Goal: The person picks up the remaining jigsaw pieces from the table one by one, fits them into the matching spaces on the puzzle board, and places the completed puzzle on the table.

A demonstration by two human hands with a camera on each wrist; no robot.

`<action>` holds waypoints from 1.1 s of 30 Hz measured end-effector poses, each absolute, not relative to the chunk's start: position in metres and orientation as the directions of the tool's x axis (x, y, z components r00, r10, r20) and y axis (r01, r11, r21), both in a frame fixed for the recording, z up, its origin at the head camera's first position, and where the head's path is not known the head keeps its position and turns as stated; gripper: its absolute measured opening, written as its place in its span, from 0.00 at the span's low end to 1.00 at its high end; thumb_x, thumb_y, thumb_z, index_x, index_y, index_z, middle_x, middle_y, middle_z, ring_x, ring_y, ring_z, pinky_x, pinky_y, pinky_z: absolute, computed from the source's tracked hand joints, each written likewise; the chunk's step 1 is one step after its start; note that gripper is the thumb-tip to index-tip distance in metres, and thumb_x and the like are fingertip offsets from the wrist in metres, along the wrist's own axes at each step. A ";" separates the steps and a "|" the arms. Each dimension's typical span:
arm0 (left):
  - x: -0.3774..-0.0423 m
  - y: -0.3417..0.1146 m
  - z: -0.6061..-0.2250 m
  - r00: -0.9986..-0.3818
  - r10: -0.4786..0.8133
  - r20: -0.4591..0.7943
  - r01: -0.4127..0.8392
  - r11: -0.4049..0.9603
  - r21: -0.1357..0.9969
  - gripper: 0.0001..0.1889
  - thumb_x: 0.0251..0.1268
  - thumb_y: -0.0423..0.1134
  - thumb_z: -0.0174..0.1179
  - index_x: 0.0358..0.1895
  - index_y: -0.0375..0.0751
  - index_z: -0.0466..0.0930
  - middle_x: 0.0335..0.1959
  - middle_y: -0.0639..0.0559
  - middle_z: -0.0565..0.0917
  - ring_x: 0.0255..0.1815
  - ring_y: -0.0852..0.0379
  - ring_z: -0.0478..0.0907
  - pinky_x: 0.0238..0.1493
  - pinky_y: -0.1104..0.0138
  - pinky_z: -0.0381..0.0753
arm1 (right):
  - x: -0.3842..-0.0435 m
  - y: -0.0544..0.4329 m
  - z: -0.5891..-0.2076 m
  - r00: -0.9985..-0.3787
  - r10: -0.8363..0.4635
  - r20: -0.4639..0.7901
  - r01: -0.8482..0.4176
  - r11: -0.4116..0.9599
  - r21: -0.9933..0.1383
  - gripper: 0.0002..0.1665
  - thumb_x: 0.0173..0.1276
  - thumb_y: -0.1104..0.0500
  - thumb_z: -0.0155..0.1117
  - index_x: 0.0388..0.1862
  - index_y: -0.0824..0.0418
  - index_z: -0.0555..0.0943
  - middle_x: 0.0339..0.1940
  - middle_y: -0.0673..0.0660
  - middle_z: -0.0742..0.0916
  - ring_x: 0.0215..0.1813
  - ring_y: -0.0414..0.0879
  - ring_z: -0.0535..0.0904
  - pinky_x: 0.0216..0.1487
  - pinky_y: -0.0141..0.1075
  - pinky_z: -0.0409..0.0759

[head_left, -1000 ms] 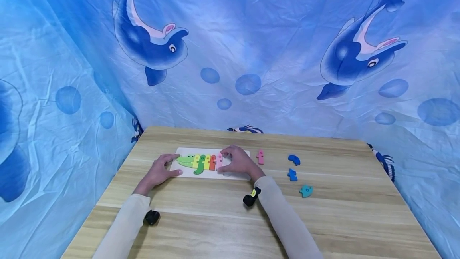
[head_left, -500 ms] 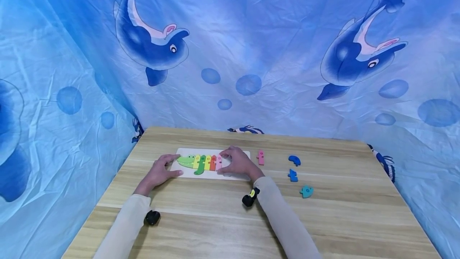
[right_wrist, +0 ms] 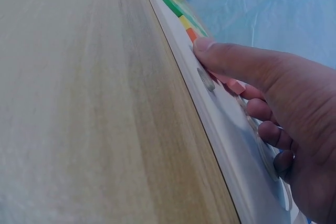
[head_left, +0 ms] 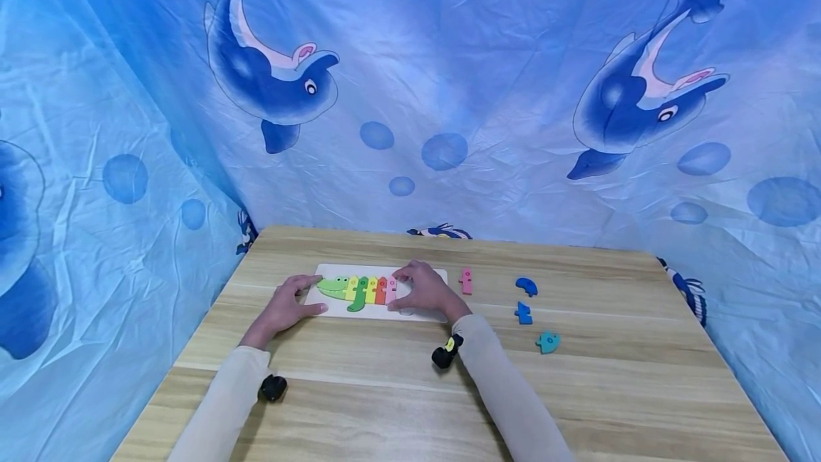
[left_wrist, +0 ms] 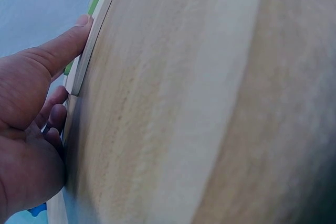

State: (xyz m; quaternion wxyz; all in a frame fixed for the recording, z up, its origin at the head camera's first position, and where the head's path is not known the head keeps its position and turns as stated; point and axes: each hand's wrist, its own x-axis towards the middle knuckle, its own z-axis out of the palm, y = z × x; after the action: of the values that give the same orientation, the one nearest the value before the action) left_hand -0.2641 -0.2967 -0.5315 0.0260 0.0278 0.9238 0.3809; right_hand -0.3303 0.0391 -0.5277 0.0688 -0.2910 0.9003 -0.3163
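My left grip clasps the left end of the board, presumably to steady it, while my right grip pinches the pale pink piece by its ends, apparently for alignment, the piece lying between thumb and fingers, beside the red piece.

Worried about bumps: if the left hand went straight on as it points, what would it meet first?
Probably the green crocodile-head puzzle piece on the white rectangular board, just ahead of the left hand; depth there is hard to judge.
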 end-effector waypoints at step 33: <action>-0.264 -0.298 -0.535 -0.997 0.072 -0.029 0.031 0.708 0.706 0.40 0.64 0.49 0.72 0.77 0.41 0.67 0.77 0.31 0.60 0.73 0.29 0.61 0.71 0.36 0.63 | -0.322 0.073 -0.475 -0.756 -0.622 0.203 -0.603 0.541 -0.587 0.38 0.66 0.40 0.72 0.67 0.60 0.80 0.53 0.59 0.86 0.56 0.54 0.81 0.56 0.47 0.81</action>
State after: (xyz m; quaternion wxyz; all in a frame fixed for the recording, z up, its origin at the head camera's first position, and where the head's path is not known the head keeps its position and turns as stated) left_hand -0.2640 -0.2976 -0.5345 0.0270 0.0280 0.9236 0.3813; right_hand -0.3223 0.0729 -0.4750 0.0148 -0.3490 0.8776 -0.3283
